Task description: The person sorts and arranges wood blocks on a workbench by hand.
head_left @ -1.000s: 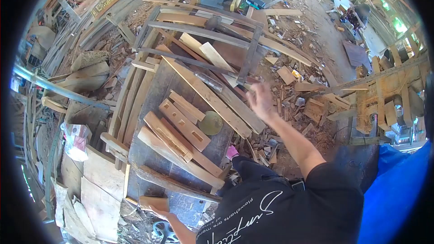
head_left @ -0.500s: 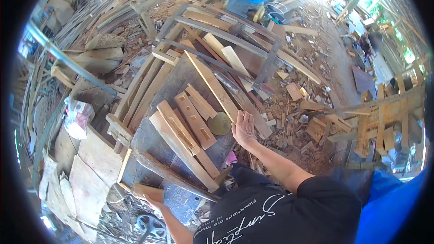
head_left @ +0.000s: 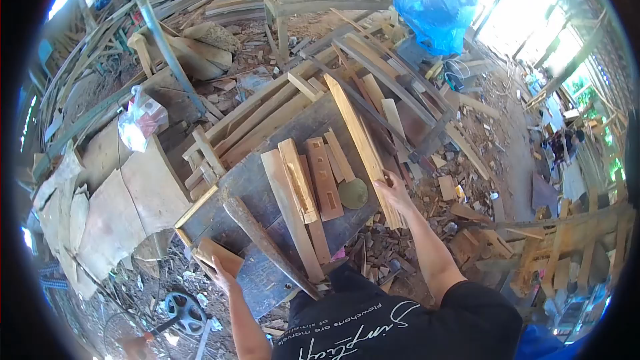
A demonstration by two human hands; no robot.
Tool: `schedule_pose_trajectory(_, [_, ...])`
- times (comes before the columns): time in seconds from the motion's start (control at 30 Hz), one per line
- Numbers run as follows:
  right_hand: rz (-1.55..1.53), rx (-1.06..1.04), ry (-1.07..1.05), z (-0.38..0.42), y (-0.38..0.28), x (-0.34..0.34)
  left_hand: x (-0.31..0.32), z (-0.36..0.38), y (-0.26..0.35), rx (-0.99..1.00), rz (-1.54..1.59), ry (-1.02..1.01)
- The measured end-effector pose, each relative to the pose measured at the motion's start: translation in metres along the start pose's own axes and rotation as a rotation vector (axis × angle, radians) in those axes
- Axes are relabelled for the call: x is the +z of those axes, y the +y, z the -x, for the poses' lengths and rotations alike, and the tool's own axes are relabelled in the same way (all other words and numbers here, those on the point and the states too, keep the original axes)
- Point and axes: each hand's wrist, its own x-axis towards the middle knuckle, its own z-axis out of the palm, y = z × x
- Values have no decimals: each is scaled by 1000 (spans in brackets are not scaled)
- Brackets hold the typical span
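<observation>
My right hand is closed on the lower part of a long light plank, which lies along the right edge of the dark worktable. At the table's lower left, my left hand grips a short wooden block near a corner with light edge strips. Between my hands lie a curved stick, a grooved wooden piece, a board with rectangular holes and a round greenish disc.
A wooden frame with loose boards leans beyond the table. A blue plastic sheet hangs farther back. Wood scraps litter the ground at right. A clear plastic bag sits at left, above brown sheets. A wheel is at lower left.
The view has turned, so the scene sits farther right and lower. The long plank now shows its broad face, with my right hand still on it. My left hand remains at the block.
</observation>
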Motion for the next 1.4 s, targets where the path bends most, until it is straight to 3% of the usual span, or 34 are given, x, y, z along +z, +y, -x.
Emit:
schedule_pose_trajectory(0.07, [-68, 48, -84, 0, -13, -10, 5, 6, 4, 108, -13, 22])
schedule_pose_trajectory(0.17, [-160, 103, -178, 4, -22, -6, 13, 24, 32, 107, -75, 28])
schedule_pose_trajectory(0.2, [-180, 101, -185, 7, -23, -3, 27, 47, 63, 187, -123, 67])
schedule_pose_trajectory(0.33, [-316, 215, -301, 33, -43, 6, 13, 27, 38, 107, -96, 25])
schedule_pose_trajectory(0.43, [-390, 400, -263, 64, -83, 18, 9, 25, 40, 67, -144, 5])
schedule_pose_trajectory(0.53, [-805, 314, -344, 73, -77, 32, 8, 33, 57, 24, -91, -16])
schedule_pose_trajectory(0.57, [-793, 324, -359, 68, -70, 36, 8, 36, 64, 12, -90, -62])
schedule_pose_trajectory(0.63, [-1098, 254, -639, 61, -64, 39, 12, 41, 77, 19, -39, -77])
schedule_pose_trajectory(0.7, [-1054, 254, -644, 69, -75, 42, 9, 38, 79, -84, 77, -116])
schedule_pose_trajectory(0.8, [-933, 290, -724, 100, -122, 62, 5, 38, 83, -16, 137, -142])
schedule_pose_trajectory(0.87, [-425, 235, -557, 121, -145, 81, -7, 35, 88, 24, 120, -129])
schedule_pose_trajectory(0.93, [-352, 196, -590, 134, -136, 115, -21, 27, 89, -58, 205, -235])
schedule_pose_trajectory(1.1, [-137, 49, -543, 192, -115, 212, -64, 12, 128, -33, 246, -159])
schedule_pose_trajectory(1.13, [-139, 50, -548, 205, -110, 217, -74, 7, 136, -33, 259, -113])
schedule_pose_trajectory(1.2, [268, -223, -527, 229, -103, 219, -95, -8, 141, -21, 313, -40])
schedule_pose_trajectory(1.4, [679, -337, -492, 311, -83, 186, -160, -47, 116, -102, 366, 69])
